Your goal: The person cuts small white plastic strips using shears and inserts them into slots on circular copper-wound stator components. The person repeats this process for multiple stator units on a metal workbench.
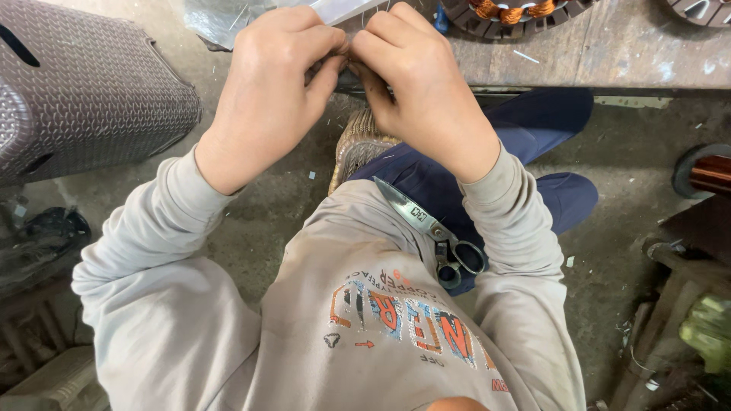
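My left hand (270, 91) and my right hand (422, 87) meet fingertip to fingertip at the top centre, pinching a small thin piece that the fingers mostly hide. A pale translucent strip (343, 9) runs up from between them toward the bench edge. A pair of scissors (434, 236) lies in my lap on the blue trousers, blades pointing up left, handles to the lower right. Both sleeves are light grey.
A worn wooden bench (609, 53) crosses the top right, with a motor stator with copper windings (510, 14) on it. A brown woven plastic stool (84, 84) lies at the left. A woven seat (358, 144) is under me. Clutter and dark parts line both lower edges on the concrete floor.
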